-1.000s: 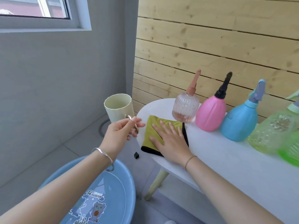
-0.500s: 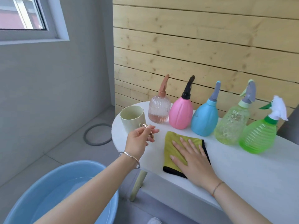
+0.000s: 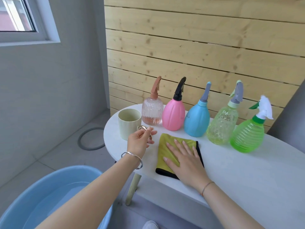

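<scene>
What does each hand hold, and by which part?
The left hand pinches the cup by its metal ring handle. The right hand holds nothing; it lies flat on the cloth.

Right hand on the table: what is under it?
The right hand presses flat on a yellow-green cloth lying on the white table. Anything beneath the cloth is covered.
</scene>
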Available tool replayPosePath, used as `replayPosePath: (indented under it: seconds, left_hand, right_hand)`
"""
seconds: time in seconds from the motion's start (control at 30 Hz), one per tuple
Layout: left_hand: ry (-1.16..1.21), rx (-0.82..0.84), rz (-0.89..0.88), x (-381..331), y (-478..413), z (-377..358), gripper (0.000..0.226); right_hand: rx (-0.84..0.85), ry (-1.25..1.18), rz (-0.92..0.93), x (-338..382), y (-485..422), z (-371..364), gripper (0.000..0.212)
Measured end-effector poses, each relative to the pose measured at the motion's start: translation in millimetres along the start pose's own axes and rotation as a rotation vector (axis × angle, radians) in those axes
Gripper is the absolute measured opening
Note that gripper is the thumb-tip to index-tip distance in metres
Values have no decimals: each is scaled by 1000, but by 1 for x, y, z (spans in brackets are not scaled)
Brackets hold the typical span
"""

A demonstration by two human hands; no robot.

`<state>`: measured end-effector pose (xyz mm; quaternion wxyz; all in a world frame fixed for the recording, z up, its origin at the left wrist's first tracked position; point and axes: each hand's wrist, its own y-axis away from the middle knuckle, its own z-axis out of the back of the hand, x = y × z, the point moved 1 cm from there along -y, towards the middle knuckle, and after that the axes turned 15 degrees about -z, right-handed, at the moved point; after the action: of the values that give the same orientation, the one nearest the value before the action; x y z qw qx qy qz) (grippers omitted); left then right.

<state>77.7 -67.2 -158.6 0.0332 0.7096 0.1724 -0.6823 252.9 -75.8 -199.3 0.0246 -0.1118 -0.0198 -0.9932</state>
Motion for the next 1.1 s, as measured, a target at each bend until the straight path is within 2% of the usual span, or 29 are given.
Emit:
replayPosePath:
  seconds: [0.07, 0.17, 0.27, 0.33, 0.4, 0.47, 0.5, 0.57, 0.63, 0.7, 0.87, 1.1]
  left_hand:
    - [-11, 9, 9, 2, -2, 1, 20]
    - [19, -8, 47, 3, 0, 4, 25]
    - [61, -120, 74, 0, 10, 6, 28]
    - [-15, -186, 23, -3, 22, 8, 21]
    - [-168, -73, -102, -3, 34, 6, 15]
    - [-375, 194, -253, 2, 47, 0, 24]
    - [-530, 334, -331, 7, 53, -4, 32]
    - [-848, 528, -481, 17, 61, -12, 68]
    - [-1049, 591, -509, 24, 65, -20, 91]
    - [-1119, 628, -506, 28, 63, -27, 95]
    - [-1156, 738, -455, 33, 61, -41, 99]
    - [-1257, 769, -511, 31, 72, -52, 100]
  right_hand:
    - [9, 0, -5, 0, 0, 0, 88]
    - [31, -2, -12, 1, 0, 2, 72]
    - [32, 7, -12, 1, 3, 2, 79]
    - [23, 8, -19, 0, 9, 1, 84]
    - [21, 3, -22, -2, 20, 3, 90]
    - [18, 16, -25, -3, 33, 3, 93]
    - [21, 17, -23, -4, 40, 3, 91]
    - [37, -31, -22, -7, 51, 2, 74]
    - [44, -214, -65, -12, 54, 5, 50]
    - [-5, -329, -143, -15, 48, 10, 46]
    - [-46, -88, -172, -16, 36, 5, 50]
    - [-50, -97, -124, -26, 42, 5, 52]
